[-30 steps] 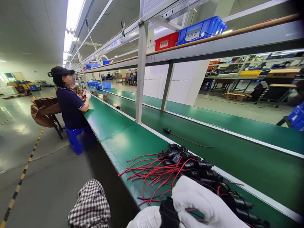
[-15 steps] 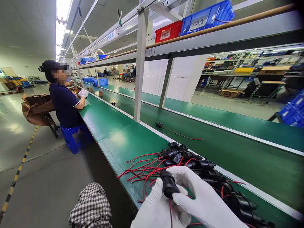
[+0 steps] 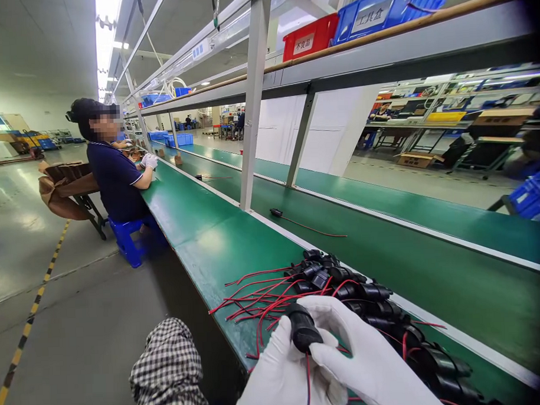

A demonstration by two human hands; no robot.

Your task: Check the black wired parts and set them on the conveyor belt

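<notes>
A black cylindrical socket [image 3: 304, 331] with a red-and-black wire hanging from its lower end is held between both my gloved hands. My left hand [image 3: 278, 367] grips it from the left and below, thumb against its side. From the right, my right hand [image 3: 359, 347] closes its fingers and thumb about the same part. Just beyond my hands lies a heap of similar black sockets [image 3: 374, 291] on the green bench, running toward the lower right. Their red wires [image 3: 251, 300] fan out to the left.
The green bench [image 3: 209, 228] borders a belt [image 3: 387, 263] carrying a black part with a wire [image 3: 277, 213]. A metal post [image 3: 252, 108] supports a shelf with red [image 3: 308, 40] and blue [image 3: 374, 13] bins. A co-worker [image 3: 113, 166] sits farther along, on a blue stool [image 3: 127, 240].
Both hands keep hold of the socket, which has barely turned. The black part on the belt has moved away, closer to the post. My view has shifted slightly.
</notes>
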